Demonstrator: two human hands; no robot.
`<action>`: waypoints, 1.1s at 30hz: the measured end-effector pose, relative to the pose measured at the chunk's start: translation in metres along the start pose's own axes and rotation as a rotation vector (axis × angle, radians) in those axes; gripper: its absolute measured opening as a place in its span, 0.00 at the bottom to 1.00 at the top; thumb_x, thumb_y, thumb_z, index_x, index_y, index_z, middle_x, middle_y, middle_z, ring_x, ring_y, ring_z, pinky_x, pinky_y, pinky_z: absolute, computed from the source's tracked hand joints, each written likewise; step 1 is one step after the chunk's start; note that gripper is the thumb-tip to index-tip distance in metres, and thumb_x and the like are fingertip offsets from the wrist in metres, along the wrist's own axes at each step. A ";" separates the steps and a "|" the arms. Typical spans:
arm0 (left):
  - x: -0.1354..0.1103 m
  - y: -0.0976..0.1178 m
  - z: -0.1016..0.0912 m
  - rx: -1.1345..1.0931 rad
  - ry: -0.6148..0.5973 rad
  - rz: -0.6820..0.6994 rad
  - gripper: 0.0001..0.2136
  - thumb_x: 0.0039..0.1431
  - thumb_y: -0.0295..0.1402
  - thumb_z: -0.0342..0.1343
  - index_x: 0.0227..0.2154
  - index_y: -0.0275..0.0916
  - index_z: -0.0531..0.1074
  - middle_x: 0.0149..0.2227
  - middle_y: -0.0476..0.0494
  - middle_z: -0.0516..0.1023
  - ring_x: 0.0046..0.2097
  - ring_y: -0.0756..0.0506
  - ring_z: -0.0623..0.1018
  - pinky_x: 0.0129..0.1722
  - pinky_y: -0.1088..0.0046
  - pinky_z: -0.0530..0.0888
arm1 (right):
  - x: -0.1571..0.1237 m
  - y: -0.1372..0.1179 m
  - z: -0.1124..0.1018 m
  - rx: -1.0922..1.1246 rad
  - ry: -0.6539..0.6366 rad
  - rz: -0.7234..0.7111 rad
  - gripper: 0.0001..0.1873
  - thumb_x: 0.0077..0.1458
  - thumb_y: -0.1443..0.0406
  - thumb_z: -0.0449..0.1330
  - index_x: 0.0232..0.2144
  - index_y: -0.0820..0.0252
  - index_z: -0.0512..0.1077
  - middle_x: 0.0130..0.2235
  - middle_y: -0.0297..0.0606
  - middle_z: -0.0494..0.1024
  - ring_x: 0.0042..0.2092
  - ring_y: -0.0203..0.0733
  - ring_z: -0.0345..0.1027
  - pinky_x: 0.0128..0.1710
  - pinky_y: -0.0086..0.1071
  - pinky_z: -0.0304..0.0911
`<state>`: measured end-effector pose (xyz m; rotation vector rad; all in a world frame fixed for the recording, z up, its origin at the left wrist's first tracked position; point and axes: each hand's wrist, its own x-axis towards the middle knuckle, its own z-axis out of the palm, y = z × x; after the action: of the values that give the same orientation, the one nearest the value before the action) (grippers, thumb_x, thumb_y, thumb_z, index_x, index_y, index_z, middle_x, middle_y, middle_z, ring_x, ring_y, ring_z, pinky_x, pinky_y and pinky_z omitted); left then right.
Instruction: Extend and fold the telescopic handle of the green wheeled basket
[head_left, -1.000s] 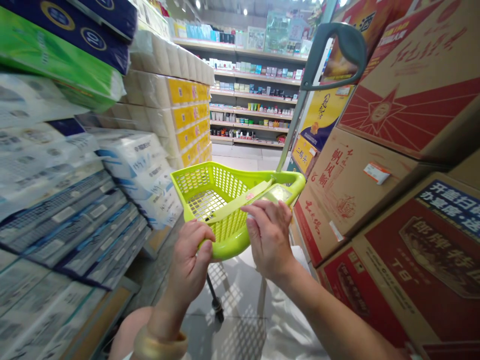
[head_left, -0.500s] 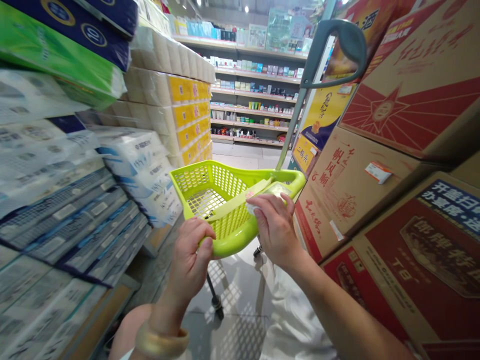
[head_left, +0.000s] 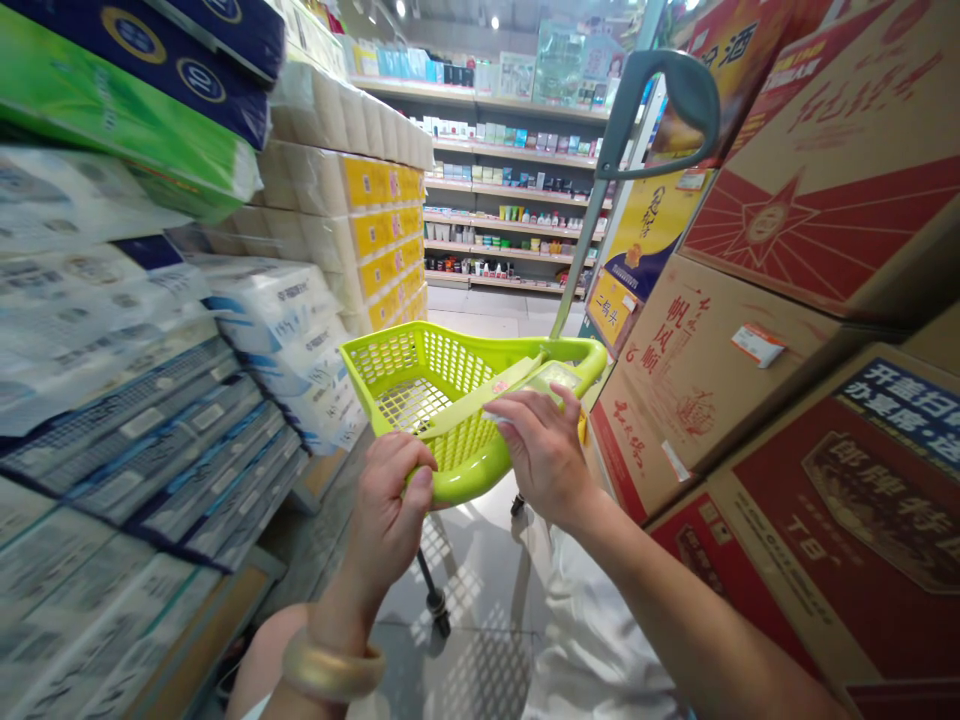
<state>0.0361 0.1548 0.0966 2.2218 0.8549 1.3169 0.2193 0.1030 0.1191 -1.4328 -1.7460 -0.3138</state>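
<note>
Narrow shop aisle between stacked cardboard cartons (head_left: 817, 200) and wrapped toilet-roll bales (head_left: 330, 190). A lime-green plastic shopping basket (head_left: 450, 365) sits on a wheeled trolley's pole (head_left: 589, 240), directly before the person. It appears light and stiff; the thick moulded rim (head_left: 472, 485) looks the firmest hold, the mesh walls (head_left: 457, 445) less so. Left hand (head_left: 386, 500) is closed around the rim. Right hand (head_left: 544, 455), fingers part-curled, rests on the basket's flat folded handle (head_left: 480, 395), beside a pale glossy packet (head_left: 559, 377); a firm grip cannot be confirmed.

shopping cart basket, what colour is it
The shopping cart basket is lime green plastic, best seen in the head view.
</note>
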 end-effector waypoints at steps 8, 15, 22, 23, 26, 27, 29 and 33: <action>0.000 0.002 0.008 -0.015 0.029 -0.004 0.13 0.63 0.37 0.42 0.23 0.42 0.62 0.26 0.48 0.67 0.34 0.45 0.67 0.38 0.65 0.65 | -0.020 -0.050 0.012 0.106 -0.024 -0.026 0.14 0.64 0.67 0.50 0.49 0.54 0.71 0.46 0.35 0.77 0.49 0.38 0.69 0.62 0.38 0.46; 0.000 0.006 0.001 0.042 0.019 -0.044 0.12 0.61 0.37 0.42 0.23 0.42 0.62 0.26 0.48 0.67 0.34 0.44 0.68 0.38 0.65 0.66 | -0.003 -0.009 0.008 0.035 0.024 -0.013 0.15 0.66 0.68 0.47 0.45 0.54 0.72 0.43 0.36 0.79 0.48 0.39 0.71 0.61 0.40 0.45; 0.001 0.004 -0.003 0.048 -0.007 -0.033 0.13 0.60 0.37 0.42 0.21 0.42 0.61 0.24 0.48 0.66 0.33 0.45 0.67 0.37 0.65 0.65 | 0.030 0.056 0.000 0.066 0.110 0.099 0.15 0.66 0.63 0.47 0.42 0.58 0.73 0.42 0.41 0.79 0.46 0.43 0.71 0.49 0.37 0.61; 0.000 0.003 -0.004 0.045 -0.006 -0.029 0.13 0.60 0.38 0.42 0.21 0.42 0.61 0.24 0.48 0.66 0.33 0.45 0.67 0.37 0.65 0.64 | 0.030 0.054 0.000 0.069 0.099 0.100 0.15 0.66 0.63 0.47 0.42 0.58 0.73 0.42 0.41 0.79 0.46 0.43 0.71 0.49 0.37 0.61; -0.001 -0.001 -0.007 0.032 -0.009 -0.025 0.14 0.60 0.38 0.42 0.21 0.42 0.61 0.24 0.48 0.66 0.33 0.45 0.67 0.37 0.64 0.64 | 0.024 0.034 0.001 0.046 0.036 0.036 0.14 0.65 0.63 0.49 0.42 0.58 0.74 0.43 0.40 0.79 0.48 0.43 0.70 0.56 0.40 0.56; -0.002 -0.003 -0.009 0.027 -0.013 -0.026 0.14 0.60 0.39 0.42 0.21 0.42 0.61 0.24 0.48 0.66 0.33 0.45 0.68 0.37 0.64 0.64 | 0.022 0.025 0.001 0.037 -0.002 0.005 0.13 0.65 0.63 0.50 0.43 0.57 0.74 0.44 0.39 0.79 0.49 0.43 0.69 0.58 0.41 0.53; -0.003 -0.006 -0.014 0.018 -0.022 -0.026 0.15 0.60 0.40 0.42 0.21 0.43 0.62 0.24 0.48 0.67 0.33 0.44 0.68 0.36 0.64 0.64 | 0.020 0.011 0.001 0.040 -0.094 -0.044 0.13 0.64 0.65 0.51 0.44 0.56 0.74 0.47 0.37 0.78 0.51 0.41 0.69 0.61 0.41 0.48; -0.001 -0.014 -0.031 0.015 -0.067 -0.023 0.16 0.59 0.42 0.42 0.21 0.42 0.64 0.26 0.47 0.69 0.33 0.44 0.70 0.36 0.65 0.66 | 0.027 0.014 -0.002 0.016 -0.170 0.011 0.13 0.65 0.66 0.50 0.44 0.54 0.74 0.47 0.35 0.79 0.50 0.41 0.69 0.61 0.43 0.46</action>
<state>0.0044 0.1656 0.1019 2.2476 0.8665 1.2217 0.2332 0.1249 0.1356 -1.4940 -1.8714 -0.1759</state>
